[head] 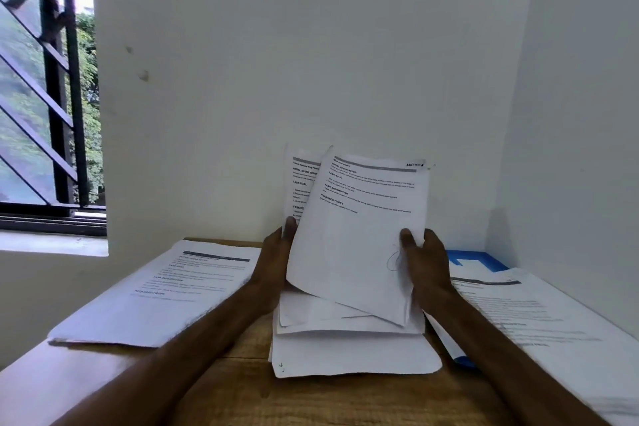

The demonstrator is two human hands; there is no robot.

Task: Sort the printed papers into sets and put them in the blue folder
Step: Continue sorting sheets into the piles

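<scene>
I hold a fan of printed sheets upright above the table's middle. My right hand (425, 263) grips the front sheet (359, 235) at its right edge, thumb on the face. My left hand (276, 252) holds the sheets behind (301, 180) at their left edge. Below them a loose pile of papers (352, 353) lies on the wooden table (242, 387). One sorted set (162, 290) lies flat at the left. Another set (553, 328) lies at the right on top of the blue folder (480, 261), which shows only at its far corner and near edge.
White walls close the table in at the back and right. A barred window (48, 97) with a sill is at the left. Bare wood shows at the front of the table between my forearms.
</scene>
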